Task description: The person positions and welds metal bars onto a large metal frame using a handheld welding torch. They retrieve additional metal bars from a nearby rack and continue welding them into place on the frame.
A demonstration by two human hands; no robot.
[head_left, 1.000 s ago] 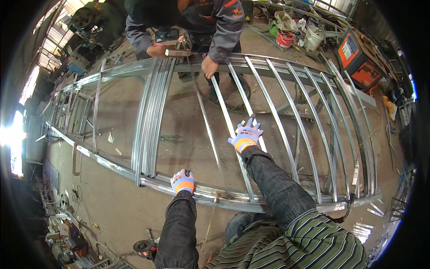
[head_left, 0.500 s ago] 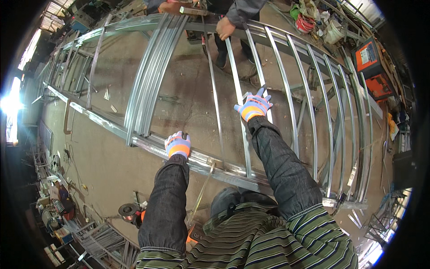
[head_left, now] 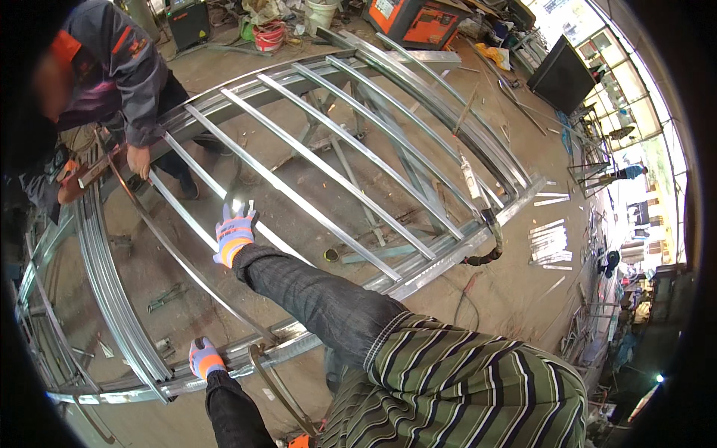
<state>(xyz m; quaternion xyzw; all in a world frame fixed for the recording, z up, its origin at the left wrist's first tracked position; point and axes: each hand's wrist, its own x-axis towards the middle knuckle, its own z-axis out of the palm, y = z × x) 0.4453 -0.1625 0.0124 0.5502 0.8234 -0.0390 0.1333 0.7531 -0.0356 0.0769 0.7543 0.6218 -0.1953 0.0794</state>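
Note:
A large metal frame with parallel crossbars spans the middle of the view. My left hand (head_left: 205,357), in a grey and orange glove, closes over the near rail (head_left: 239,358). My right hand (head_left: 235,234), gloved alike, lies across two neighbouring crossbars with its fingers spread. To its left runs a thin, slightly curved bar (head_left: 193,270). A co-worker's hand (head_left: 140,160) touches the far end of a crossbar (head_left: 179,205) under my right hand. The co-worker's other hand (head_left: 71,188) holds a tool with a wooden-looking part, its kind unclear.
Several long profiles (head_left: 112,276) lie bundled across the frame's left part. A bent bar (head_left: 275,384) hooks at the near rail. On the right end rests a long handle (head_left: 469,178) with a dark cable. Beyond stands an orange and black machine (head_left: 418,26); offcuts (head_left: 550,243) lie right.
My view has swung to the right, so the frame appears shifted left and the co-worker shows more fully. Both hands keep about the same places on the frame.

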